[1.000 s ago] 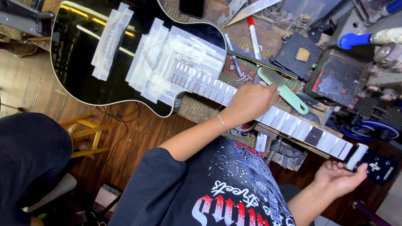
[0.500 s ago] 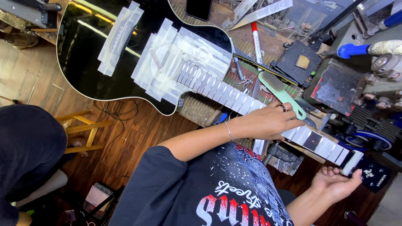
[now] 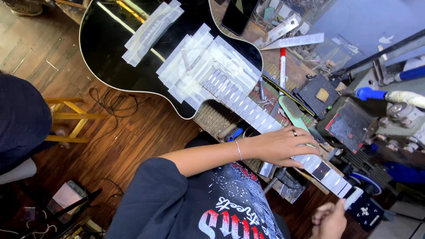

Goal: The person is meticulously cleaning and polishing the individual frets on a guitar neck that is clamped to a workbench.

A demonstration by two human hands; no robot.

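Running diagonally from upper left to lower right, the black guitar (image 3: pixel 128 53) is seen from the head camera with its taped neck (image 3: pixel 265 121) crossing the bench. The left hand (image 3: pixel 283 146) is laid flat, fingers spread, upon the neck; the right hand (image 3: pixel 330 219) is curled beside the headstock (image 3: pixel 365 212), its grip unclear.

Glossy black guitar (image 3: pixel 115 48) with white tape strips (image 3: pixel 199 66), green brush (image 3: pixel 293 111).

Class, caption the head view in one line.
Left hand rests on a taped black guitar neck; right hand at the headstock.
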